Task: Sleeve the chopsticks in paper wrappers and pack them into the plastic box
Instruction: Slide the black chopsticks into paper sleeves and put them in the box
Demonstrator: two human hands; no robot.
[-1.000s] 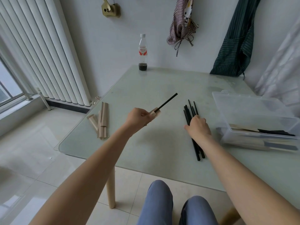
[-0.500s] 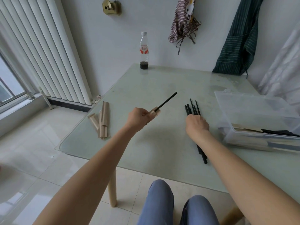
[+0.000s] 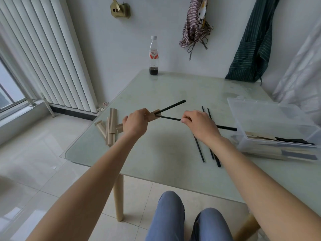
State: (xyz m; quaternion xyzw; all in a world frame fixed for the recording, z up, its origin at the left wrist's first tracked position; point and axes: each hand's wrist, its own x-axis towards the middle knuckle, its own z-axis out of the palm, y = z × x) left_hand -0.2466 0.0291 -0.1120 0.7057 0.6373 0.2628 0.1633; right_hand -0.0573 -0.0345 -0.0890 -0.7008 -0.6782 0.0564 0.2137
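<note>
Having left the loose chopsticks (image 3: 199,152) beside the plastic box (image 3: 278,122), right hand (image 3: 199,124) now pinching second chopstick (image 3: 169,118) into left hand (image 3: 136,123)-gripped wrapper (image 3: 154,116).

Clear plastic bottle (image 3: 153,55) with dark liquid on glass table (image 3: 173,94); checked cloth (image 3: 194,26), green striped apron (image 3: 251,49) hang on wall; white radiator (image 3: 43,54) left.
</note>
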